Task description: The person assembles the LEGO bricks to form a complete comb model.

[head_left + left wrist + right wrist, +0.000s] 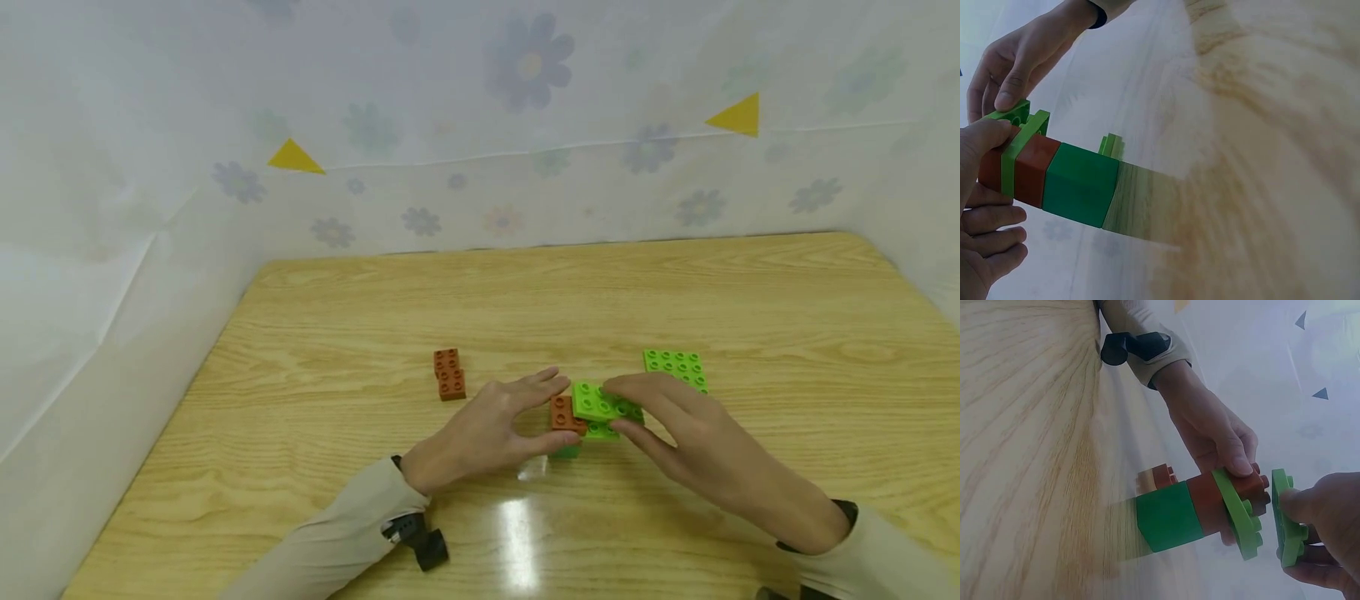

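A stack of toy building bricks stands on the table, with a dark green block (1169, 515) at its base and a brown brick (1204, 501) above. Over these lies a light green plate (1238, 519) that juts out to one side, topped by another brown brick (561, 414). My left hand (487, 429) steadies the stack, thumb and fingers on opposite sides of the top brown brick. Between thumb and fingers, my right hand (701, 442) pinches a second light green plate (588, 402). In the right wrist view, that plate is tilted and a small gap separates it from the top studs.
Two brown bricks (452, 385) sit together on the wooden table (337, 333), left of the stack. A larger light green studded plate (675, 365) lies behind my right hand. White flowered cloth (450, 200) surrounds the table's back and sides.
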Demonstrator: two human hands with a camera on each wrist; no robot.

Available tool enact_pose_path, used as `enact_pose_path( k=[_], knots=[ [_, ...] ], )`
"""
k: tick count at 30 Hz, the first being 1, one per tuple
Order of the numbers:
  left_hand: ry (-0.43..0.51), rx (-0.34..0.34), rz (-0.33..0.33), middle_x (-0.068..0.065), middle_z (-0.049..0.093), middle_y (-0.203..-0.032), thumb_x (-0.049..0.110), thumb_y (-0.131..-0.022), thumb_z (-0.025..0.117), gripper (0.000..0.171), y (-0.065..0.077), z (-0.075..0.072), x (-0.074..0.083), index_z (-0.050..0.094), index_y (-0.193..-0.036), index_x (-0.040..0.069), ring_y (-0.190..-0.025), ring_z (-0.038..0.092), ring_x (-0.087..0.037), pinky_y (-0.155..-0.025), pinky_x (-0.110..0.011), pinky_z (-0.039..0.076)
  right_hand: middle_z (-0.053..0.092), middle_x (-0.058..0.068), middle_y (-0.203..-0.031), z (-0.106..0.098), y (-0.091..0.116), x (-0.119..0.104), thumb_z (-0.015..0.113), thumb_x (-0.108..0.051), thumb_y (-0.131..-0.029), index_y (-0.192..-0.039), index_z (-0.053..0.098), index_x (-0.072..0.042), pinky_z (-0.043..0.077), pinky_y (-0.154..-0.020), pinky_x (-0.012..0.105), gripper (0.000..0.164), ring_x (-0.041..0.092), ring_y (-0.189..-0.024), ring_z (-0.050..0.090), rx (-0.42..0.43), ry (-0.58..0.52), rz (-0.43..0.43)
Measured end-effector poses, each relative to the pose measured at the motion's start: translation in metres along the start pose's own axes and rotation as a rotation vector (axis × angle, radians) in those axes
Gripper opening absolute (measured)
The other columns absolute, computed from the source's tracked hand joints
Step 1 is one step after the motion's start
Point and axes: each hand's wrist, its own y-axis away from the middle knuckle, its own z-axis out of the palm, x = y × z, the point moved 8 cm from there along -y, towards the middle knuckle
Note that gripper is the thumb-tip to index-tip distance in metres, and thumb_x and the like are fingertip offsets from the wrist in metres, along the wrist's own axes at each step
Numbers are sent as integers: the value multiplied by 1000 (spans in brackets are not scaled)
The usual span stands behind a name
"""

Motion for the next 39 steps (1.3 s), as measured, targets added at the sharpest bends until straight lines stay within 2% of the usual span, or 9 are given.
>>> enact_pose_path(
  k=[1, 2, 3, 5, 9, 12, 22, 33, 39],
  knots=[
    [3, 4, 2, -23, 45, -141, 36, -92, 67, 62, 0, 0, 0, 50, -138, -2, -88, 69, -18, -105, -34, 41, 65, 9, -107, 1, -1, -1, 44, -38, -103, -113, 65, 2, 43, -94, 10, 46, 21, -92, 64, 4, -4, -6],
    [6, 6, 2, -23, 45, -141, 35, -92, 67, 62, 0, -1, 0, 50, -138, -2, -88, 69, -19, -105, -34, 41, 66, 9, -106, 2, -2, -2, 44, -37, -102, -113, 65, 3, 44, -92, 11, 46, 21, -91, 65, 13, -4, -15],
    [7, 9, 2, -23, 45, -141, 36, -92, 67, 63, 0, -1, 0, 50, -138, -2, -103, 66, -22, -105, -34, 41, 66, 9, -106, 2, -2, -3, 45, -37, -102, -113, 65, 3, 44, -92, 11, 47, 22, -91, 65, 19, -9, -21],
    [14, 12, 3, -24, 45, -141, 35, -92, 68, 63, 0, -1, 0, 49, -138, -3, -121, 56, -25, -105, -34, 40, 66, 9, -105, 3, -3, -5, 45, -37, -102, -112, 67, 3, 46, -91, 11, 46, 22, -90, 65, 42, -11, -44],
    [39, 14, 13, -25, 46, -140, 34, -92, 67, 61, -1, 0, 0, 50, -137, -4, -132, 44, -26, -106, -33, 40, 66, 9, -103, 4, -5, -8, 46, -34, -103, -109, 69, 4, 46, -90, 12, 44, 22, -89, 66, 73, -24, -87],
    [53, 14, 20, -25, 47, -139, 33, -92, 67, 60, -2, 0, 1, 51, -136, -5, -132, 45, -27, -105, -32, 40, 66, 9, -103, 5, -5, -8, 46, -32, -103, -108, 70, 4, 47, -89, 12, 43, 22, -89, 66, 77, -31, -102],
    [62, 3, 11, -22, 50, -137, 33, -92, 67, 56, -3, 0, 0, 55, -133, -2, -133, 44, -26, -104, -31, 41, 65, 9, -105, 6, -8, -11, 45, -31, -104, -109, 70, 2, 53, -71, 20, 42, 20, -86, 65, 69, -19, -114],
    [76, -6, 23, -21, 51, -137, 31, -92, 68, 51, -3, 1, 0, 57, -132, 2, -133, 44, -27, -104, -28, 40, 60, 11, -111, 11, -9, -15, 37, -27, -106, -116, 68, 2, 55, -71, 30, 44, 24, -94, 62, -37, 37, -127],
    [74, -6, 22, -21, 52, -136, 31, -92, 67, 48, -4, 1, 1, 59, -131, 5, -133, 44, -27, -104, -29, 41, 60, 12, -110, 11, -10, -18, 33, -26, -107, -115, 68, 3, 55, -69, 33, 46, 25, -92, 62, -38, 75, -155]
  ],
)
